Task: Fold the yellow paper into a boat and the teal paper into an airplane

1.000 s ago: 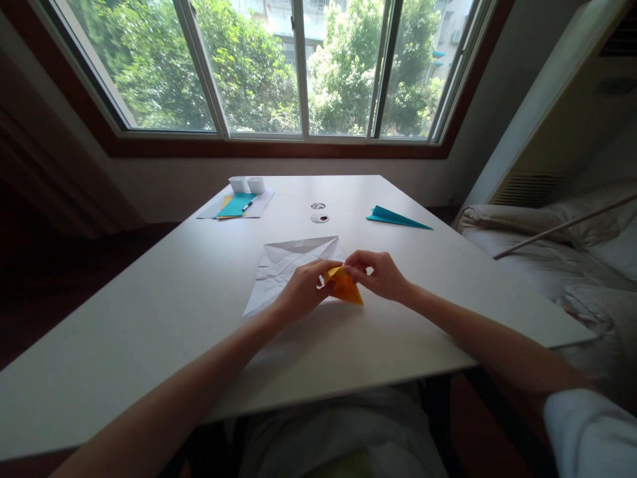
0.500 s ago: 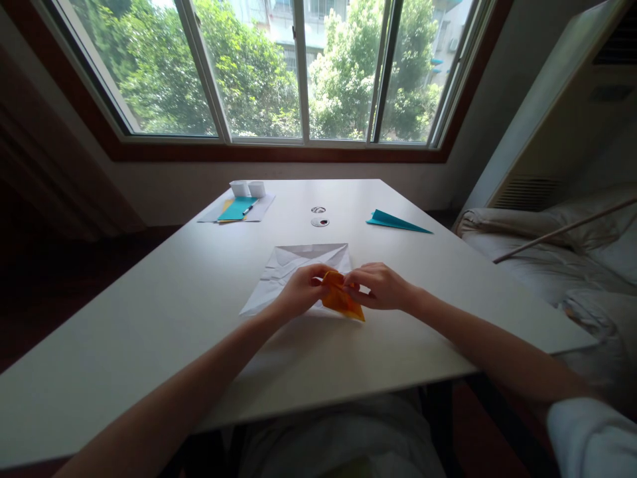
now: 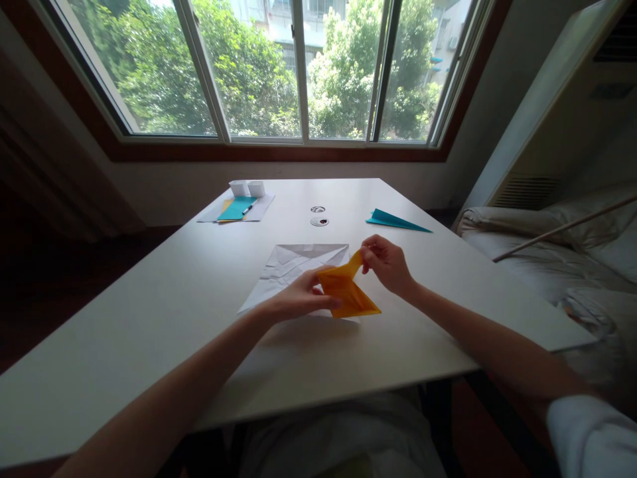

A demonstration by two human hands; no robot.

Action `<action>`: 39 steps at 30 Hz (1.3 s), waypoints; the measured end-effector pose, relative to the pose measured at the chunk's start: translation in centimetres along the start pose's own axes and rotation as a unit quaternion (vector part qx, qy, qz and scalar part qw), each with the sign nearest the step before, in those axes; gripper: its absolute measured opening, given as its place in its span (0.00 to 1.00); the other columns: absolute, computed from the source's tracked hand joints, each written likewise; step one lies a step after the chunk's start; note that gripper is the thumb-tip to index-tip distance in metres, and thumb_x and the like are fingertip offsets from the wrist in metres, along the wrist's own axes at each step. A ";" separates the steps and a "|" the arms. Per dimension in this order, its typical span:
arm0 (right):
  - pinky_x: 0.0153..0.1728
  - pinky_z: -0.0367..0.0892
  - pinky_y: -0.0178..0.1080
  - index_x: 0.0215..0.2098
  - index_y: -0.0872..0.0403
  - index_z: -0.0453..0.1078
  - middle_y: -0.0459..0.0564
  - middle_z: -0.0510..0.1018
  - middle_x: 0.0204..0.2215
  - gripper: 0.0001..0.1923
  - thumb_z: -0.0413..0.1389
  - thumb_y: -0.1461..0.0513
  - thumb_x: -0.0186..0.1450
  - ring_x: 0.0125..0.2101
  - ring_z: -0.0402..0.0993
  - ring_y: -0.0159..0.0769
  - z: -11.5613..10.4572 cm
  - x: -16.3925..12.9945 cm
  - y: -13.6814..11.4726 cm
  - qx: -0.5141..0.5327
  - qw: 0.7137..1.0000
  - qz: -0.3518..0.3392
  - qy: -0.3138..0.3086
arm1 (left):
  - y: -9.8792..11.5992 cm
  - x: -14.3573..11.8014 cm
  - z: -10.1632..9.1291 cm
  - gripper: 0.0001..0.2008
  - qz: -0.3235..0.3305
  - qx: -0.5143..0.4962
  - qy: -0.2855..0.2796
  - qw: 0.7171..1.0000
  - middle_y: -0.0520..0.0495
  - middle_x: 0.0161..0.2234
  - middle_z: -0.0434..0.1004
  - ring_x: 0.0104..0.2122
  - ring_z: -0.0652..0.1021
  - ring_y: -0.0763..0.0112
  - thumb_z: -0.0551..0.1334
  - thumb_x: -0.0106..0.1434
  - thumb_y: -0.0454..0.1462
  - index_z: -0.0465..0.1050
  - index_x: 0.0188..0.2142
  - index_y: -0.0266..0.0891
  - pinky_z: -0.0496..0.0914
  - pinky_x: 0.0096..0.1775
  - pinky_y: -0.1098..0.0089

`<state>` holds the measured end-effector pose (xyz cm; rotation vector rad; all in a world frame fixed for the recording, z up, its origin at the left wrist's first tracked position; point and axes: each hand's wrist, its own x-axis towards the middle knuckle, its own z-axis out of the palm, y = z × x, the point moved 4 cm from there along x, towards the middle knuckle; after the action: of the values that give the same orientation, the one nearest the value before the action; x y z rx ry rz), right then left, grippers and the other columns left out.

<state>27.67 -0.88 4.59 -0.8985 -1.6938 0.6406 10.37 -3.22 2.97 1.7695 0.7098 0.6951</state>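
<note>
Between my hands is a folded sheet of orange paper [image 3: 351,297], held a little above the table. My left hand [image 3: 303,295] grips its left side, with the thumb across the front and the fingers behind. At the paper's upper right, my right hand [image 3: 385,260] pinches a raised corner between thumb and fingers. Beneath them lies a creased white sheet of paper [image 3: 283,269], partly covered by the left hand and the orange paper.
A folded teal paper plane [image 3: 398,221] lies at the right. Far left are teal paper [image 3: 237,208], a marker [image 3: 249,207], and two white containers [image 3: 255,189] by more sheets. Two round inserts [image 3: 319,222] sit mid-table. Beyond the right edge is pale bedding [image 3: 527,245].
My right hand has moved up and right, pulling a corner of the orange paper outward. The paper is more spread, and my left thumb now lies across its front.
</note>
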 end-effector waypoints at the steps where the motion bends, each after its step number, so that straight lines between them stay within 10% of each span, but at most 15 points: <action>1: 0.18 0.64 0.31 0.29 0.54 0.61 0.42 0.70 0.19 0.10 0.51 0.56 0.61 0.17 0.67 0.27 0.1 0.0 -0.1 -0.011 1.000 -0.002 -0.003 | 0.3 0.0 0.2 0.17 -0.011 -0.006 0.001 1.000 0.45 0.37 0.74 0.37 0.73 0.65 0.63 0.53 0.42 0.71 0.41 0.36 0.67 0.37 0.70; 12: 0.23 0.64 0.31 0.38 0.52 0.61 0.41 0.69 0.20 0.15 0.56 0.53 0.58 0.20 0.64 0.27 0.7 -0.6 -2.3 -0.122 0.986 -0.106 -0.037 | -1.0 0.8 -0.8 0.22 -0.048 0.019 0.216 0.975 0.50 0.21 0.67 0.21 0.68 0.74 0.53 0.57 0.52 0.67 0.25 0.33 0.62 0.23 0.74; 18: 0.30 0.65 0.35 0.33 0.55 0.67 0.50 0.73 0.30 0.13 0.55 0.53 0.59 0.29 0.67 0.32 2.5 -1.6 -3.1 -0.301 0.907 -0.246 -0.163 | -1.1 0.4 -1.8 0.23 -0.043 0.054 0.309 0.949 0.50 0.20 0.65 0.19 0.68 0.74 0.52 0.58 0.53 0.67 0.24 0.34 0.63 0.19 0.74; 27: 0.30 0.59 0.37 0.27 0.57 0.68 0.50 0.73 0.25 0.08 0.51 0.64 0.63 0.28 0.66 0.35 3.0 -1.6 -2.6 -0.481 0.824 -0.256 -0.158 | -0.5 0.4 -0.8 0.19 -0.057 -0.010 0.251 0.966 0.46 0.28 0.72 0.27 0.74 0.68 0.59 0.56 0.49 0.71 0.31 0.33 0.72 0.25 0.72; 39: 0.31 0.65 0.34 0.37 0.55 0.65 0.51 0.75 0.37 0.07 0.45 0.63 0.66 0.33 0.71 0.32 2.3 -1.9 -3.3 -0.427 0.837 -0.334 -0.079 | -2.4 0.1 -0.9 0.12 -0.268 -0.309 0.251 0.877 0.43 0.34 0.74 0.26 0.76 0.70 0.54 0.62 0.41 0.65 0.42 0.36 0.69 0.22 0.74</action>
<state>24.90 -4.32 5.41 -0.7449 -2.3068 -0.5951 9.41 -1.97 0.90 0.7454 1.1202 0.8743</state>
